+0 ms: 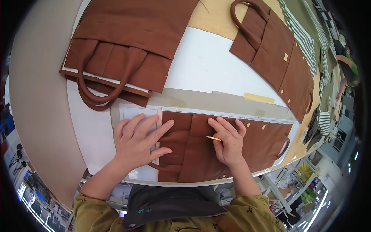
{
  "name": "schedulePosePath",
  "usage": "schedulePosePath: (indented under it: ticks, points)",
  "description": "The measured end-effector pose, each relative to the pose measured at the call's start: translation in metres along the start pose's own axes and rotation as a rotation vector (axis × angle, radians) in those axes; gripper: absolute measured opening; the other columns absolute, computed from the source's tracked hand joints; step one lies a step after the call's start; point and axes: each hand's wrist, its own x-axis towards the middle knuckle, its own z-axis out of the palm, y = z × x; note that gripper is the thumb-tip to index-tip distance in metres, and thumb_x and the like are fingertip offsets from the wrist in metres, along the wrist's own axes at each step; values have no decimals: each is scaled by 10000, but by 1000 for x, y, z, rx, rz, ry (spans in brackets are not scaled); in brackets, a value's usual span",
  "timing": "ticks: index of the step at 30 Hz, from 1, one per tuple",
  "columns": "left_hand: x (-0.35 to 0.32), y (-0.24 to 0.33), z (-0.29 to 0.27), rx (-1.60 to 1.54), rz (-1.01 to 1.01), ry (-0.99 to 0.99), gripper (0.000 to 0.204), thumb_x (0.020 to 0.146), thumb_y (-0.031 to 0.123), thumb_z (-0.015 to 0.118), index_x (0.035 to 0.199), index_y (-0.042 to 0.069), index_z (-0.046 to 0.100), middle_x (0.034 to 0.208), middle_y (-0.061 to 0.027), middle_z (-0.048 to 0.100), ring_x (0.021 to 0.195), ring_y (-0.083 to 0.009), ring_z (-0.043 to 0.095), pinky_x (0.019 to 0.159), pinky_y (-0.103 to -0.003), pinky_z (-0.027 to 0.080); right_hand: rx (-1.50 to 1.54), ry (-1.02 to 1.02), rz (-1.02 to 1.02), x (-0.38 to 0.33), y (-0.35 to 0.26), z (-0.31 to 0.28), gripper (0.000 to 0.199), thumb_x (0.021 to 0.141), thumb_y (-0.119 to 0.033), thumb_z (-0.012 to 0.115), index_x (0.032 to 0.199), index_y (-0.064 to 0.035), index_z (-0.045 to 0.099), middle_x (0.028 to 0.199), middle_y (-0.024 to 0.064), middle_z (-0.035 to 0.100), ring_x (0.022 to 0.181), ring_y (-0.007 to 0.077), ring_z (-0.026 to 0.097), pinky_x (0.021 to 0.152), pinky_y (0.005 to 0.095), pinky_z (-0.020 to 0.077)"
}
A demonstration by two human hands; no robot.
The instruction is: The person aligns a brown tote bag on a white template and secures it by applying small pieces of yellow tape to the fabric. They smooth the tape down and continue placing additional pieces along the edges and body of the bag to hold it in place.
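Observation:
A brown fabric bag panel (193,150) with a rolled handle lies flat at the near edge of the worktable. My left hand (137,143) rests spread on its left edge and on the white sheet (133,114) beside it, pressing down. My right hand (228,141) lies on the middle of the panel and holds a thin orange stick (213,137) between its fingers, tip pointing left. Small tan paper tags (263,127) dot the panel's right part.
A stack of brown bag panels with looped handles (112,65) lies at the far left, another brown panel (276,58) at the far right. Green-and-white striped cloth pieces (301,34) lie beyond it. Another person (346,65) stands at the far right. A grey card strip (216,100) crosses the table.

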Motion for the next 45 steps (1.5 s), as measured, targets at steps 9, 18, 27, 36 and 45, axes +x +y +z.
schedulePosePath:
  ticks: [9,18,27,36,45]
  points:
    - [2,-2,-1,14,15,-42,603,913,732,441,1317,348,671,1437,57,535,1384,-240,387,1164,-478,190,1,-8,5,2,1,-2,179,852,-121,732,893,-180,568,1299,-26,695,1250,146,620,1144,422,247]
    - [12,-11,-6,-19,52,-98,624,903,729,450,1346,338,650,1481,72,541,1444,-284,399,1204,-599,87,-2,-8,4,4,2,-1,182,847,-121,740,900,-175,574,1304,-30,692,1258,150,620,1152,431,246]
    - [13,-14,-8,-113,53,-128,608,901,704,497,1321,303,677,1496,-11,530,1459,-315,376,1210,-581,76,-24,-16,9,5,2,-1,145,890,-143,694,930,-160,556,1375,43,649,1319,213,574,1162,438,228]
    - [5,-11,-5,-124,62,-129,561,886,629,576,1340,311,662,1501,3,523,1447,-286,392,1215,-569,91,-59,-41,71,2,-3,-1,116,932,-174,643,920,-157,529,1417,87,615,1355,236,535,1155,420,214]
    - [-2,-9,-4,-9,87,-80,439,955,488,560,1336,299,670,1429,104,587,1429,-231,420,1227,-523,91,-47,-18,70,0,-3,1,84,955,-190,610,900,-157,558,1392,72,636,1317,239,567,1153,415,221]
